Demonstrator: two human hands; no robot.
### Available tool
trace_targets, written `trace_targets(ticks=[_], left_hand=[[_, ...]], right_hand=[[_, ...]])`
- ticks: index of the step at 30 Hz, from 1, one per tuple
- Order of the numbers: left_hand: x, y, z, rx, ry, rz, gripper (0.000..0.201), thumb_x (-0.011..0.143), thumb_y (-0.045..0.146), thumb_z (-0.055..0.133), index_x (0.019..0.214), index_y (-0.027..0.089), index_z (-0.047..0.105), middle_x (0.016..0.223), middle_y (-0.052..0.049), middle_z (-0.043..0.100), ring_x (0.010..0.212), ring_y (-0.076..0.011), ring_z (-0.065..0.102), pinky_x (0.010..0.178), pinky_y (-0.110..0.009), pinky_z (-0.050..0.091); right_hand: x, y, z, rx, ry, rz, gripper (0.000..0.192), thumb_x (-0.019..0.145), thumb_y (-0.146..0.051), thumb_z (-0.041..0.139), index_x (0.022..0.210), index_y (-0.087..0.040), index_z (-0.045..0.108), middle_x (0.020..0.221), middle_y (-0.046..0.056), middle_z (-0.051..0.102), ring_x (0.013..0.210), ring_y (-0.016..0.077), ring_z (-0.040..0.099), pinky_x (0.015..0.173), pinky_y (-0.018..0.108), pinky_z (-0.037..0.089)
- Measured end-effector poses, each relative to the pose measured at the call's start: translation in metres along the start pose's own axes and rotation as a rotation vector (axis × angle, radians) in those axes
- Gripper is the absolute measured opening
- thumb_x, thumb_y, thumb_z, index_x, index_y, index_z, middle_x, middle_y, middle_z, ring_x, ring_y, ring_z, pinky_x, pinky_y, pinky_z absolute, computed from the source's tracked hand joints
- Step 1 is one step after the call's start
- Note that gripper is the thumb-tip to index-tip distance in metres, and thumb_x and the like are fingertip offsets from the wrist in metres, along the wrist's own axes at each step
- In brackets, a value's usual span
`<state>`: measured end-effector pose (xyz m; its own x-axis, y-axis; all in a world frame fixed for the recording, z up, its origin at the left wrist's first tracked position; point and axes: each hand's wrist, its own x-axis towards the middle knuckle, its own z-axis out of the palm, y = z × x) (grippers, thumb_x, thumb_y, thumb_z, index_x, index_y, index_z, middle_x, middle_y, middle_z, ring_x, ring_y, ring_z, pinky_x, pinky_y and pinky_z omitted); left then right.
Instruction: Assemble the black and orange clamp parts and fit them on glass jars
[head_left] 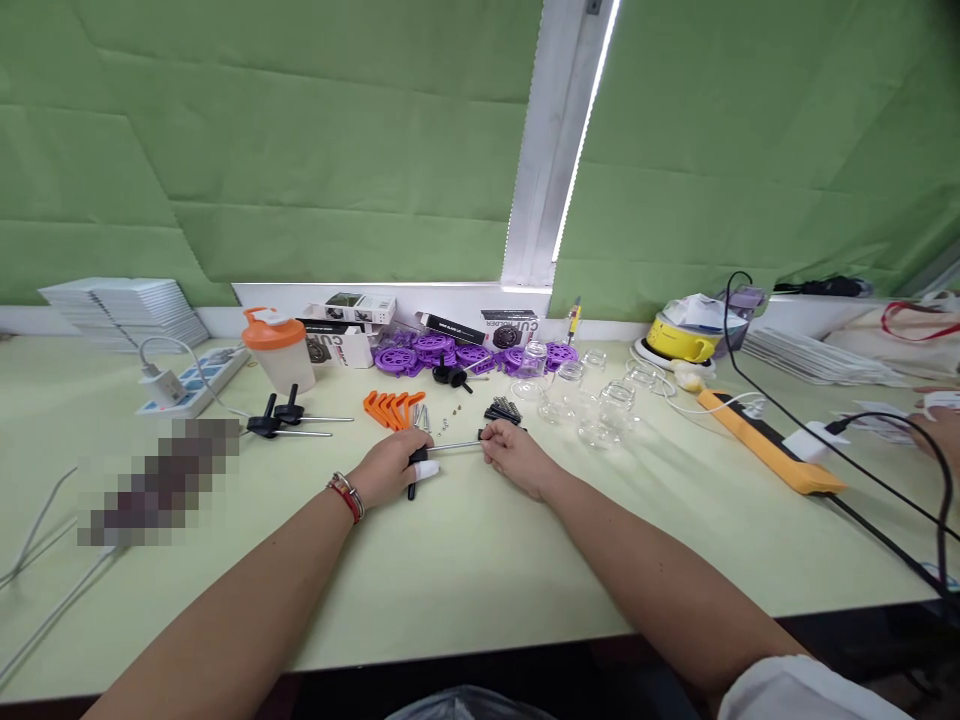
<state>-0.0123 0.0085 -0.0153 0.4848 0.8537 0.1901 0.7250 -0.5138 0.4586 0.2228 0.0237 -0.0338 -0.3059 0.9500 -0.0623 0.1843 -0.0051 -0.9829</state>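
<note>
left hand [390,468] grips screwdriver [442,450]; right hand [514,455] pinches its tip

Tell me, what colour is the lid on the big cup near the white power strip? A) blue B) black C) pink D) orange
D: the shaker cup standing on the table beside the power strip has an orange lid.
</note>
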Motion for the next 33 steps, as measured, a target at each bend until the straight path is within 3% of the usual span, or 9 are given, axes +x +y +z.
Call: trace_targets(ticks=[5,12,18,25,33], left_hand=[[-0.0004,0.001,-0.0005,-0.018,0.012,0.008,0.037,0.08,0.053,0.048,0.094,0.02,0.056,0.087,-0.005,0.058,0.078,-0.0194,0.052,0.069,-0.031,0.043],[-0.0006,-0.0003,0.0,-0.02,0.011,0.008,0.036,0.081,0.052,0.048,0.094,0.02,0.056,0.088,-0.005,0.058,0.078,-0.0197,0.052,0.07,-0.032,0.043],[-0.0006,-0.0024,0.0011,-0.022,0.013,0.008,0.036,0.08,0.052,0.048,0.094,0.02,0.056,0.088,-0.005,0.059,0.079,-0.0199,0.053,0.07,-0.031,0.043],[-0.0008,-0.0033,0.0015,-0.023,0.016,0.019,0.033,0.081,0.05,0.048,0.095,0.02,0.056,0.088,-0.005,0.058,0.078,-0.0194,0.052,0.07,-0.031,0.043],[-0.0006,-0.0059,0.0027,-0.008,0.012,0.026,0.035,0.081,0.051,0.048,0.096,0.02,0.055,0.088,-0.005,0.058,0.079,-0.0199,0.052,0.07,-0.032,0.043]], right_hand=[[0.0006,0.001,0.0008,-0.023,-0.006,-0.011,0.011,0.078,-0.029,0.052,0.079,-0.019,0.047,0.06,-0.003,0.052,0.048,0.0073,0.036,0.046,0.021,0.027],[0.0041,0.0061,0.0,-0.07,-0.011,-0.006,0.023,0.082,-0.039,0.047,0.072,-0.018,0.048,0.06,-0.002,0.051,0.046,0.0068,0.034,0.045,0.022,0.027],[-0.0013,-0.0021,0.0005,0.027,-0.017,0.003,0.013,0.079,-0.027,0.051,0.088,-0.019,0.047,0.062,-0.003,0.052,0.047,0.0073,0.037,0.046,0.021,0.028],[0.0006,0.0018,-0.0002,-0.007,-0.026,-0.006,0.007,0.077,-0.023,0.051,0.081,-0.019,0.048,0.063,-0.002,0.053,0.048,0.0074,0.037,0.046,0.021,0.029],[0.0018,0.0049,-0.001,-0.065,-0.021,-0.013,0.019,0.081,-0.035,0.05,0.072,-0.018,0.048,0.062,-0.001,0.052,0.046,0.007,0.035,0.044,0.021,0.027]])
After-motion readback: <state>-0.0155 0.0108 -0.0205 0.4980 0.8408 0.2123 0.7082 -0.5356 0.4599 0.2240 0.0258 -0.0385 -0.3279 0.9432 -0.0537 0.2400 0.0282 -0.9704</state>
